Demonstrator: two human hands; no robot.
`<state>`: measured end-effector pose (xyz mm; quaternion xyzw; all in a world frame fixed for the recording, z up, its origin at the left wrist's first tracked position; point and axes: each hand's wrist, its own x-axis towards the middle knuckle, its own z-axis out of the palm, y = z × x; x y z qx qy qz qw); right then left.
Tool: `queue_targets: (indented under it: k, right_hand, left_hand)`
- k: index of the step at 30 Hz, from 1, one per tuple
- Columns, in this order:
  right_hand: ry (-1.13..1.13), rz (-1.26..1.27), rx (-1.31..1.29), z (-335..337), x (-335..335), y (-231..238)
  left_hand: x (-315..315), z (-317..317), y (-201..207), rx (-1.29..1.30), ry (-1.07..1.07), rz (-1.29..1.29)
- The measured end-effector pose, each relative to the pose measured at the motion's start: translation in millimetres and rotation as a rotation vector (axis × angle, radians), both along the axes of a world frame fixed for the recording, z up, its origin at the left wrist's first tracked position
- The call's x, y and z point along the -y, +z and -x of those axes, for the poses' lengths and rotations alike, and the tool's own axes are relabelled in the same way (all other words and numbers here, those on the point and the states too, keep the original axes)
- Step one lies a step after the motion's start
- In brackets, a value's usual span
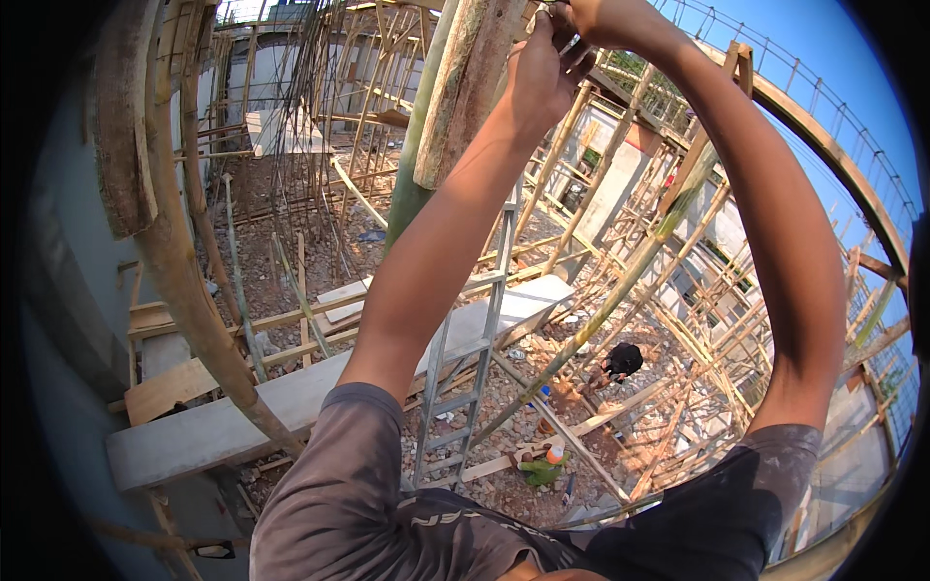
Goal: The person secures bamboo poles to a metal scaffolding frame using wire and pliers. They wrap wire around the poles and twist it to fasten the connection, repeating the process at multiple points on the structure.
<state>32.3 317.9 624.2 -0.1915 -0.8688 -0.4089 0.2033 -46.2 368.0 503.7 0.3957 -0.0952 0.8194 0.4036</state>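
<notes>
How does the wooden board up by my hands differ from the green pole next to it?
The wooden board is brown and rough-faced; the green pole looks smoother. The board is flat, while the pole looks rounded. The board's lower end shows, but the pole reaches lower. Both are long and slant much alike.

Mottled brown plank (467, 92), green pole (407, 201)

The tall board (467, 92) is rough, scratchy wood. The green bamboo pole (403, 208) looks smooth. The ladder (489, 324) is dull grey metal. The shirt (334, 470) is dusty, matt cloth. The stony ground (504, 436) is rough and bumpy.
</notes>
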Motion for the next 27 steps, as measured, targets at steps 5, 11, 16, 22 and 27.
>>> queue_targets:
  k: [5,11,16,22,27]
  right_hand:
    - [0.220,-0.486,-0.220,4.4,3.9,-34.4]
    - [0.298,-0.556,-0.096,-10.7,2.3,-33.1]
    - [0.186,-0.479,-0.154,-11.7,9.3,-39.0]
    - [0.137,-0.473,-0.150,-7.3,11.1,-37.4]
    - [0.169,-0.487,-0.174,-10.8,9.9,-39.5]
  left_hand:
    - [34.9,10.4,14.7,0.002,0.031,-0.042]
    - [67.0,7.7,-31.1,-0.309,1.254,0.257]
    - [95.9,28.2,-118.5,-0.344,2.231,0.601]
    - [84.3,67.6,-133.1,-0.814,1.769,0.699]
    - [81.1,66.2,-135.0,-0.921,1.997,0.769]
